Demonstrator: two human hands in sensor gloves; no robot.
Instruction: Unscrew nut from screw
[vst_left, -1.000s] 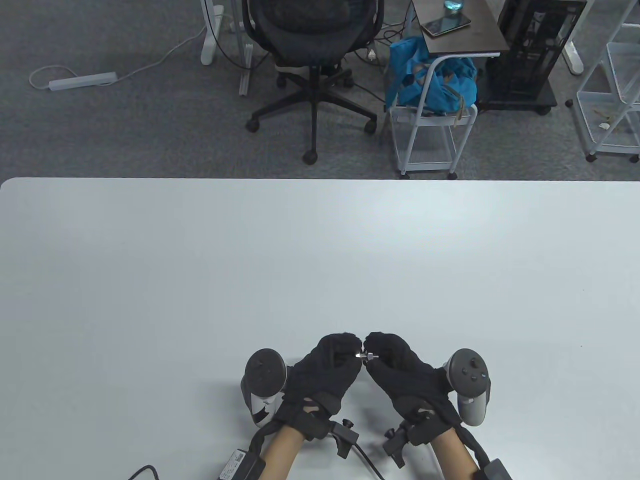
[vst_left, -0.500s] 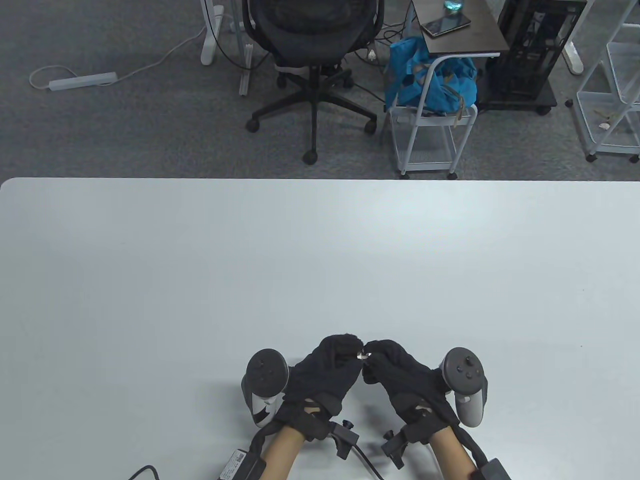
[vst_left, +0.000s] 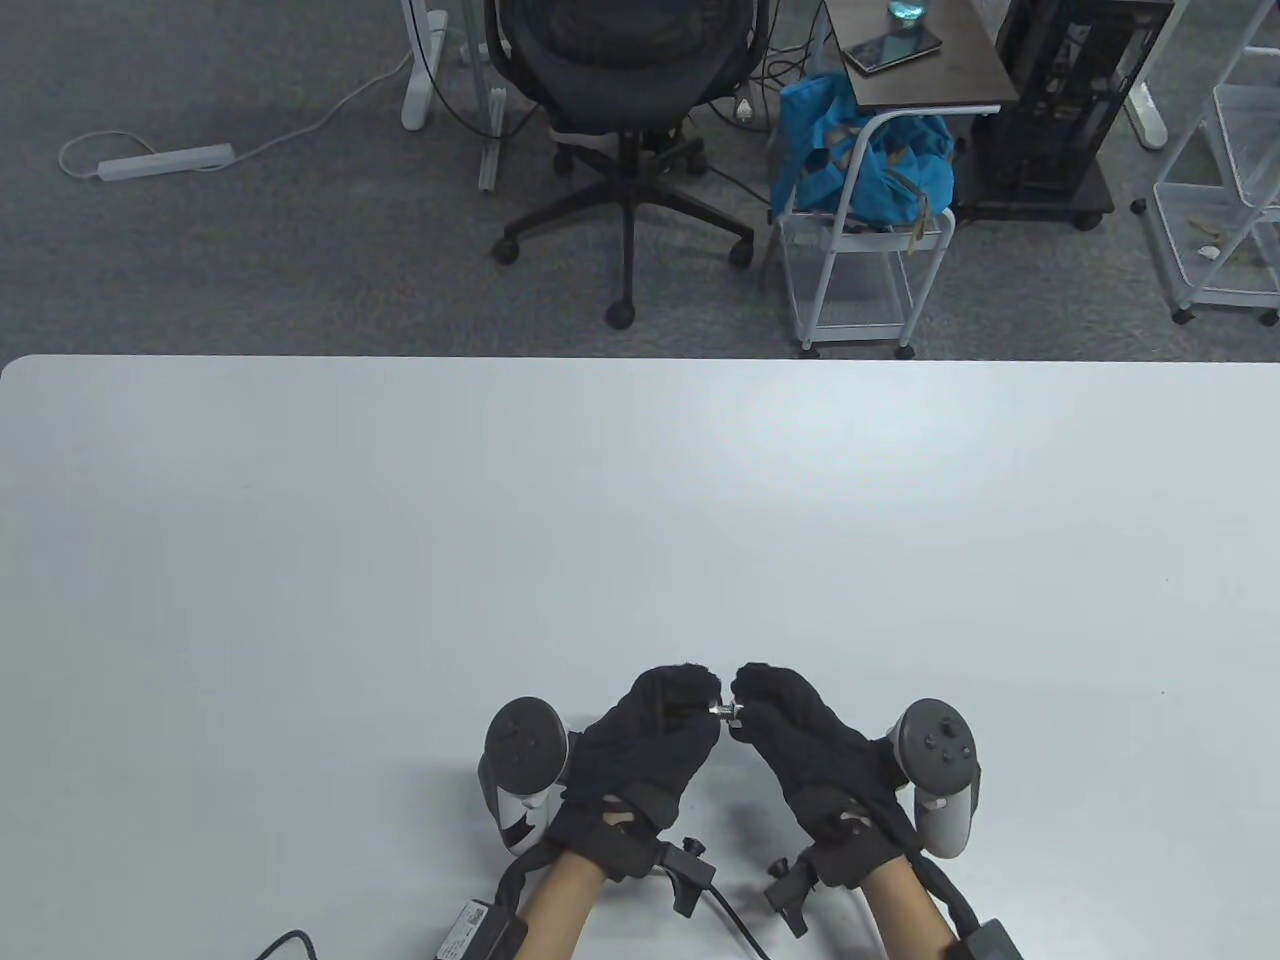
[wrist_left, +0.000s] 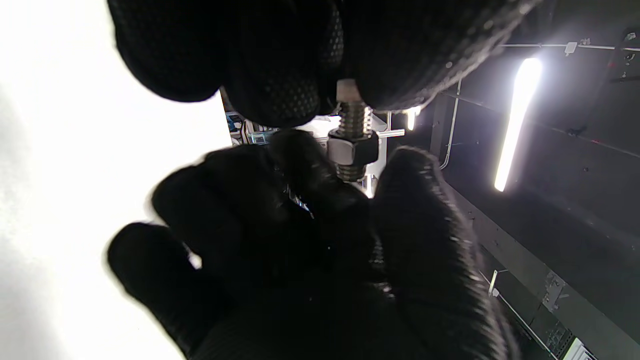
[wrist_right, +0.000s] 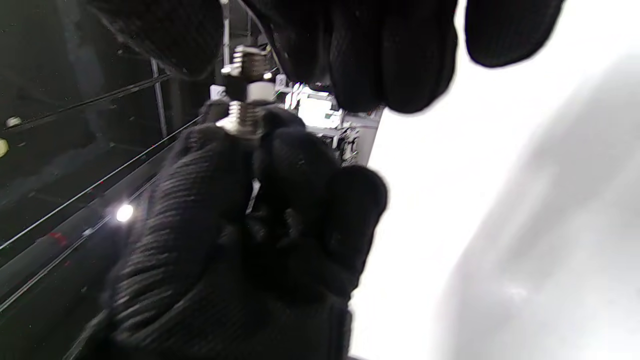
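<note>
A small steel screw (vst_left: 722, 712) with a hex nut (wrist_left: 352, 149) on its thread is held level above the table's near edge, between both hands. My left hand (vst_left: 708, 705) pinches the screw's head end; in the left wrist view its fingertips (wrist_left: 280, 95) close over the head. My right hand (vst_left: 742, 706) has its fingertips around the nut: one finger (wrist_left: 305, 160) touches the nut's side and the thumb (wrist_left: 415, 170) lies close beside it. In the right wrist view the nut (wrist_right: 248, 91) sits mid-thread, with the thread tip up between my right fingers.
The white table (vst_left: 640, 520) stretches out beyond the hands. Cables and a small box (vst_left: 470, 925) lie at the near edge by my left forearm. An office chair (vst_left: 625, 90) and a cart (vst_left: 860, 260) stand on the floor past the far edge.
My right hand closed in and rolled left at the nut half a second ago, then rolled back and shifted slightly right. The left hand has barely moved.
</note>
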